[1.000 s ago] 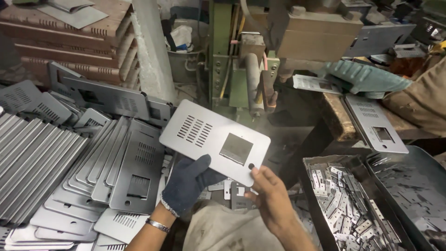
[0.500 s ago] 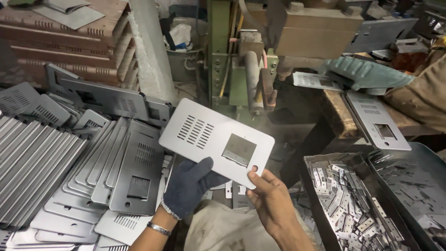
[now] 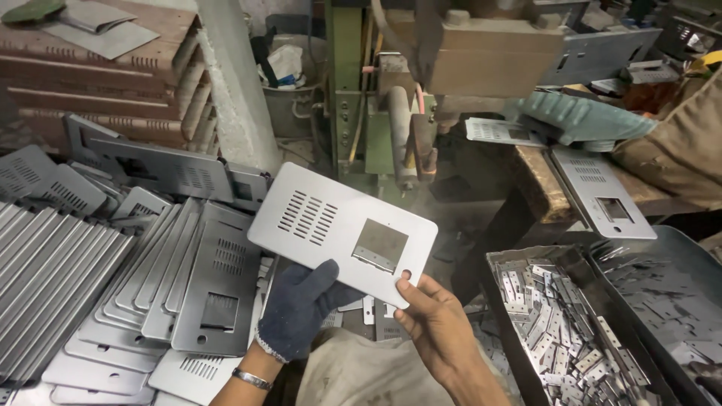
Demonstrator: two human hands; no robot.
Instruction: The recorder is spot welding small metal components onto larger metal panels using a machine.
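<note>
Cluttered metal workshop: both hands, gloved left hand (image 3: 297, 308) and bare right hand (image 3: 436, 331), keep gripping the vented steel panel (image 3: 342, 231), now nudged toward three o'clock.

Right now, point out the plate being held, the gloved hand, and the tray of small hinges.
metal plate (image 3: 331, 225), head view, on the flat face beside the slots.
left hand (image 3: 297, 308), head view, on the back of the dark glove.
tray of small hinges (image 3: 502, 265), head view, on its near-left rim.
</note>
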